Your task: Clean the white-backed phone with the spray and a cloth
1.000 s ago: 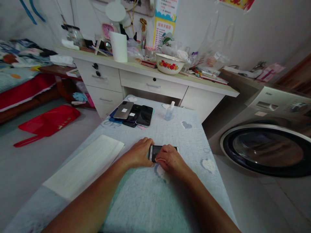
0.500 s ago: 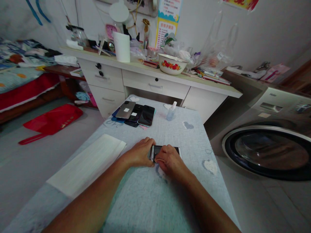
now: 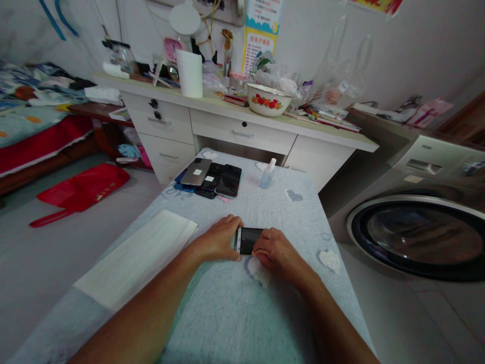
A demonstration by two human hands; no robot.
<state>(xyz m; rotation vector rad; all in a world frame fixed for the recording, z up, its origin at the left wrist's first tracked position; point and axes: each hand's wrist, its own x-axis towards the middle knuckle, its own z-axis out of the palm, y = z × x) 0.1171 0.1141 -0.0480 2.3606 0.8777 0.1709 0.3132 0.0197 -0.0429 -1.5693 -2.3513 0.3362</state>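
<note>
A white-framed smartphone (image 3: 250, 241) lies sideways on the cloth-covered table, its dark screen facing up. My left hand (image 3: 220, 238) grips its left end between thumb and fingers. Bunched fingers of my right hand (image 3: 273, 248) press on the screen, covering the phone's right part. Whatever is pinched in them, if anything, is too small or hidden to make out. Beyond the hands, several phones (image 3: 229, 180) lie in an overlapping pile, and a clear spray bottle (image 3: 267, 175) stands upright to their right. Left of my left forearm is a flat whitish sheet (image 3: 140, 255).
A white desk (image 3: 242, 134) stands against the table's far end, bearing a floral bowl (image 3: 268, 101), a white cup (image 3: 190, 73) and plastic bags. To the right is a washing machine (image 3: 417, 167). A red bag (image 3: 85, 188) lies on the floor at left.
My right hand has slid a little to the right along the phone, baring more of the screen's left part. My left hand keeps its place at the left end.
</note>
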